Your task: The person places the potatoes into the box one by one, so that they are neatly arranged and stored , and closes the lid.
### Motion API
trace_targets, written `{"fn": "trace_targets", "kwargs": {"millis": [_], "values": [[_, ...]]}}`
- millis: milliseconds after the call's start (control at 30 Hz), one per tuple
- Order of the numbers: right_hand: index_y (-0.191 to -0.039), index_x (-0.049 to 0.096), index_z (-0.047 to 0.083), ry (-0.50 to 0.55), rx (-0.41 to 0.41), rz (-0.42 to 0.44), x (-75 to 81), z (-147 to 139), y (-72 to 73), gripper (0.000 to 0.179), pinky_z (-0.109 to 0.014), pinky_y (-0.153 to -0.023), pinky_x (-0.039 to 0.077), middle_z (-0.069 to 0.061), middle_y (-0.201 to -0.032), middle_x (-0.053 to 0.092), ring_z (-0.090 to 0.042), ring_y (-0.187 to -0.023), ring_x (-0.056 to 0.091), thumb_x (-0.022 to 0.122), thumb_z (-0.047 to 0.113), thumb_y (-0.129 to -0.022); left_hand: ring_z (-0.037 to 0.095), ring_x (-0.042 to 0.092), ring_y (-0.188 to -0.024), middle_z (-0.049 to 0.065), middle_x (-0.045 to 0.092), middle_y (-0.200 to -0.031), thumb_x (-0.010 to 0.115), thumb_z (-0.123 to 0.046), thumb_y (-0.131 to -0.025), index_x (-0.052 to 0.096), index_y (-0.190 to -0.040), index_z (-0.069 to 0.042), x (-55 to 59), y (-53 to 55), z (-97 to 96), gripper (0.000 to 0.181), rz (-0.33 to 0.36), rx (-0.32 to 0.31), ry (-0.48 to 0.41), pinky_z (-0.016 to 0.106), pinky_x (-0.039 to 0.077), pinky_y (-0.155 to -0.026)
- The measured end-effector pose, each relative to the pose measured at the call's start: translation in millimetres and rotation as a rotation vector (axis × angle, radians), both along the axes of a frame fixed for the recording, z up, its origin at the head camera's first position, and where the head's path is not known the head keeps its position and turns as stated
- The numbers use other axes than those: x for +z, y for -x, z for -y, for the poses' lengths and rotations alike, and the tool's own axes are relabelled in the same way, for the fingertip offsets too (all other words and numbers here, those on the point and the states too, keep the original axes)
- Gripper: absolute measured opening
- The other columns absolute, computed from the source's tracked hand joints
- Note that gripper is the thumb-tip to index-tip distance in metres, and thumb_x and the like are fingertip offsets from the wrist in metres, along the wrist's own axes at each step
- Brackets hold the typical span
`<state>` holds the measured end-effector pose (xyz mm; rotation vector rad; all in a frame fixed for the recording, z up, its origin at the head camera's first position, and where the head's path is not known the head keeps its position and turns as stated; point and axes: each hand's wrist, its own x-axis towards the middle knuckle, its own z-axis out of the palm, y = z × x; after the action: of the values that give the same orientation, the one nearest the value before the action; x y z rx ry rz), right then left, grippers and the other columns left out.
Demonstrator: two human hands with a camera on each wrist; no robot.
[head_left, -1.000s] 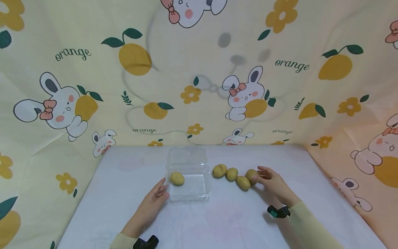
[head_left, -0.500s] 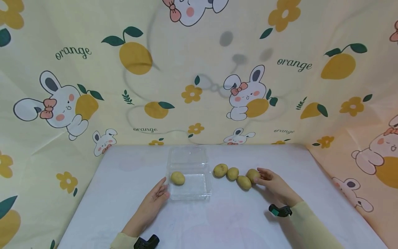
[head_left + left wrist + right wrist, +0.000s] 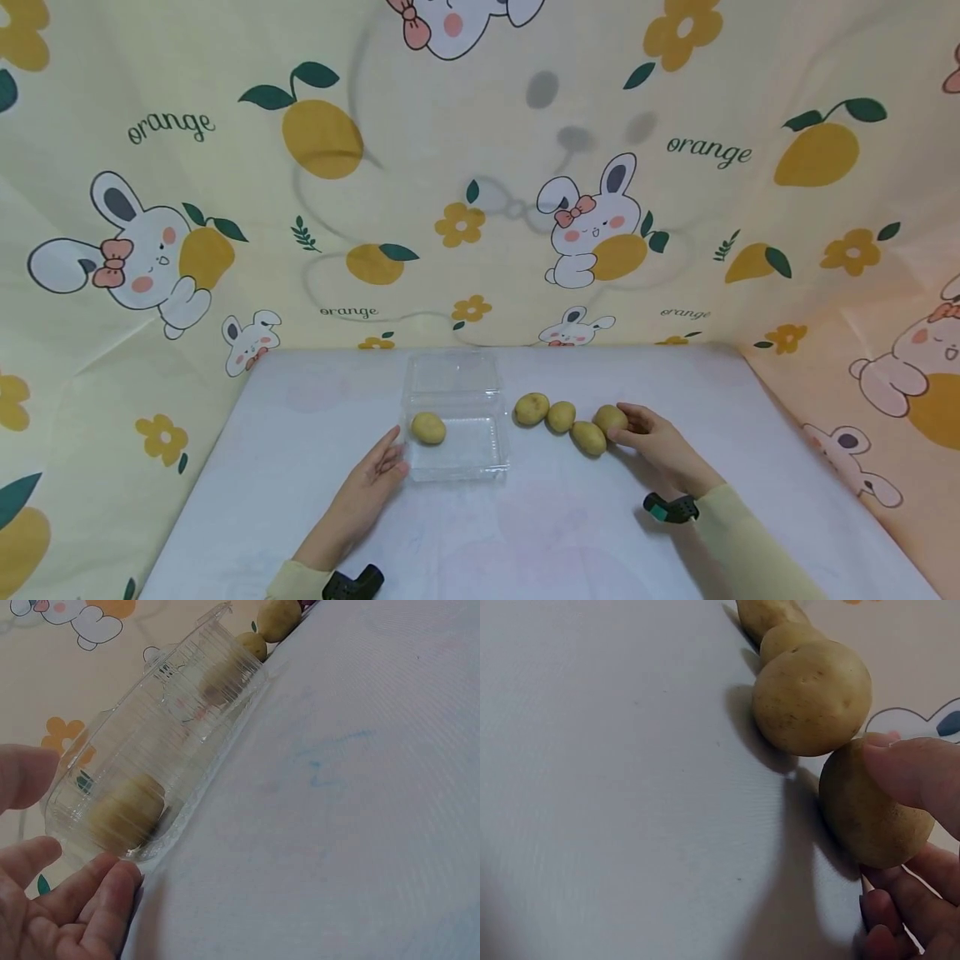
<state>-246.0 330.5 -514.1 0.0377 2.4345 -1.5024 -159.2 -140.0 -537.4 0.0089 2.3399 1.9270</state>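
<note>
My right hand (image 3: 658,440) holds the rightmost potato (image 3: 874,806) between thumb and fingers, close over the white table. Right beside it sits another potato (image 3: 588,438), and two more potatoes (image 3: 531,408) continue the row leftward. A clear plastic clamshell box (image 3: 468,450) stands left of the row with its lid (image 3: 452,372) folded back. One potato (image 3: 428,428) lies inside, at the box's left side. My left hand (image 3: 367,492) is at the left wall of the box, its fingers loosely bent and fingertips right at the plastic; in the left wrist view the potato shows through that wall.
A white cloth covers the table (image 3: 525,533). Behind it and along both sides hangs a cream backdrop (image 3: 420,150) printed with rabbits and oranges. Black camera mounts (image 3: 671,508) sit on both wrists.
Both hands, the box and the potatoes stay nearly where they were. Only a slight shift of the head view shows.
</note>
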Motion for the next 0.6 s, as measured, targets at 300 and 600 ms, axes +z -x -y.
{"fn": "trace_targets", "kwargs": {"millis": [300,600], "values": [[-0.146,0.038,0.008,-0.044,-0.036,-0.044,-4.0,4.6,2.2,0.081,-0.043,-0.102,0.038,-0.015,-0.138,0.048,-0.029,-0.123,0.044,0.071,0.048,-0.084,0.029,0.042,-0.132,0.016,0.044,-0.144,0.058,-0.021,-0.098,0.031,-0.152,-0.021,-0.3,-0.3,1.5,0.060,0.009,-0.006,-0.021,0.046,0.033,-0.110],[-0.144,0.041,0.007,-0.115,-0.059,-0.046,-5.1,3.8,5.2,0.084,-0.047,-0.105,0.036,-0.016,-0.139,0.048,-0.030,-0.124,0.043,0.069,0.056,-0.083,0.029,0.042,-0.132,0.016,0.044,-0.145,0.058,-0.022,-0.098,0.030,-0.153,-0.022,2.1,0.2,2.1,0.061,0.009,-0.012,-0.024,0.047,0.033,-0.109]]}}
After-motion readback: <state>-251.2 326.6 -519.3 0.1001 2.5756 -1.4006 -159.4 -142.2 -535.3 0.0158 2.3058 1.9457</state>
